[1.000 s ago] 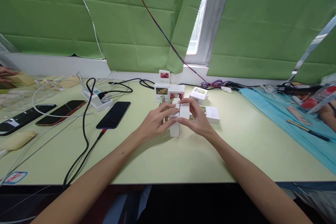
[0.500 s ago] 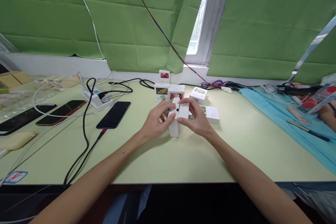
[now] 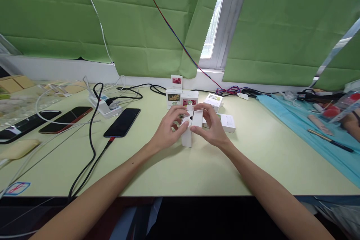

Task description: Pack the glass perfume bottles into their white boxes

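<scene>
Near the middle of the table, a small white cardboard box point(image 3: 187, 138) stands upright between my hands. My left hand point(image 3: 169, 126) has its fingers curled round the box's left side, thumb on the near face. With thumb and fingers, my right hand point(image 3: 211, 125) grips a white flap point(image 3: 197, 118) at the top right of the box. A dark round hole shows by the flap. Just behind stand several small printed boxes, one with a yellow picture point(image 3: 173, 96) and one with a pink picture point(image 3: 189, 95). Small bottles with shiny caps stand in front of these, partly hidden by my fingers.
Right of my hands lie two more white boxes, one flat point(image 3: 227, 123) and one behind it point(image 3: 213, 101). A phone point(image 3: 122, 122) on a cable and a power strip point(image 3: 104, 107) are at left. Blue sheeting point(image 3: 303, 131) covers the right side, with a pen point(image 3: 329, 140) on it.
My right fingers have shifted slightly at the top of the box, and its top edge shows a little more. The box and both hands otherwise keep their places.
</scene>
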The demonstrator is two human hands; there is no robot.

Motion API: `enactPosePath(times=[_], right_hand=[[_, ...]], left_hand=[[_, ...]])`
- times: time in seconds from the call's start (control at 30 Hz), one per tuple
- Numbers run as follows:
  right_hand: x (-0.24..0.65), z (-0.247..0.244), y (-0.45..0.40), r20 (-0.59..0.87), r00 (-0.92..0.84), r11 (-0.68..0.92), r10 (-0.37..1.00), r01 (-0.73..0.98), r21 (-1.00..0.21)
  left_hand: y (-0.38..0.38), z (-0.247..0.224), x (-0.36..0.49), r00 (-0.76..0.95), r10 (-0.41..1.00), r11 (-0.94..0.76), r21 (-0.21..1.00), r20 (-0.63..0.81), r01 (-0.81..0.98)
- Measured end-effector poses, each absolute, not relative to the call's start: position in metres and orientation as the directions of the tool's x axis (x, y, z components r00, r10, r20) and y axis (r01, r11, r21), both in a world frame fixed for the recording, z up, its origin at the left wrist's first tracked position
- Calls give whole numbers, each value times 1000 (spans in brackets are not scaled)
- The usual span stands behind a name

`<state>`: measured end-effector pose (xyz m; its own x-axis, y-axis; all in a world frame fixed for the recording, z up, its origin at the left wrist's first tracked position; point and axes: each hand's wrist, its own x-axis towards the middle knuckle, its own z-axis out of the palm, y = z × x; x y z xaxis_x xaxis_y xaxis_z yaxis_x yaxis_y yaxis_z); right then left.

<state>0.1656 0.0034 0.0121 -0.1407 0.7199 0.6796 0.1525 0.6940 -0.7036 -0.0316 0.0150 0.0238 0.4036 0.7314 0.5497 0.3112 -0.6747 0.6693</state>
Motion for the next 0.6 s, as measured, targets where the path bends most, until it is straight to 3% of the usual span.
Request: enactPosePath(times=[0.6], right_hand=[[164, 11, 3, 658, -133, 672, 741, 167, -722]], left_hand=[[19, 21, -31, 495, 761, -564, 804, 419, 187]])
